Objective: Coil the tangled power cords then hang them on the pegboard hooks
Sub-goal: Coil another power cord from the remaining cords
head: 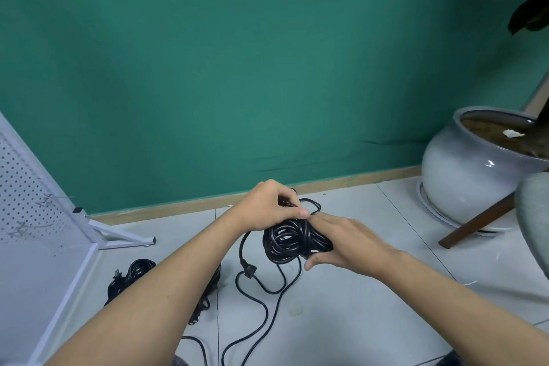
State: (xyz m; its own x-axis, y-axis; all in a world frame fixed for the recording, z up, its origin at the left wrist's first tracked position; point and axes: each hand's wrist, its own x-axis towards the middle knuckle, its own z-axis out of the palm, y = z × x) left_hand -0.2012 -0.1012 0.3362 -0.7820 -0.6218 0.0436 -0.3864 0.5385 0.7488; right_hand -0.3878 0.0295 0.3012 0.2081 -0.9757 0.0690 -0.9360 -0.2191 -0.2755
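The left hand (267, 205) pinched and the right hand (344, 242) clasped a half-coiled cord (292, 242) in a closed grip; another bundle (133, 272) lay beside the pegboard (26, 196), none hung yet.

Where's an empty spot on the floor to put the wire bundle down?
Bare tiles between the held cord coil and the plant pot. Crowded: a loose cord and a coiled cord by the pegboard.

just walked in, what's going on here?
A person is coiling a black power cord, held as a bundle above the floor. The left hand pinches a strand at the top; the right hand holds the bundle's side between thumb and fingers. Its tail and plug trail down. A second cord lies coiled by the pegboard; no cord hangs there in view.
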